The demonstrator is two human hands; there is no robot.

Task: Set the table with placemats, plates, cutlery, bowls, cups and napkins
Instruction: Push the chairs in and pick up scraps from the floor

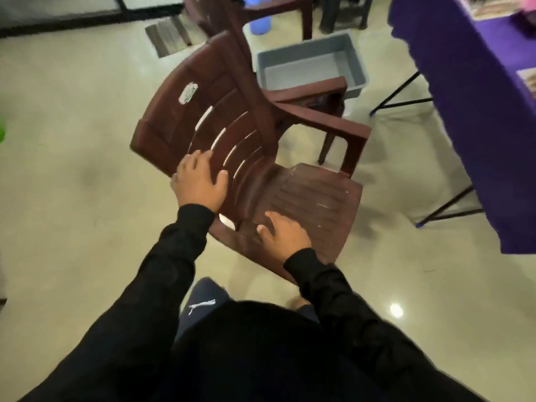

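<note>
A dark brown plastic armchair [313, 195] hangs tilted in front of me, its backrest leaning left. My left hand [200, 184] grips the lower side edge of the slatted backrest. At the near edge of the seat, my right hand [284, 233] holds on with its fingers lying over the seat surface. The table with a purple cloth [464, 111] stands at the right. A patterned placemat [528, 81] shows at its right edge and another placemat [487, 10] lies farther back, both blurred.
A grey plastic tub [359, 62] sits on the floor behind the chair. A second brown chair [275, 10] and a blue bucket [261, 24] stand beyond it. Black folding table legs [400, 103] reach out over the cream tiled floor. A dark floor mat [168, 39] lies at the back left.
</note>
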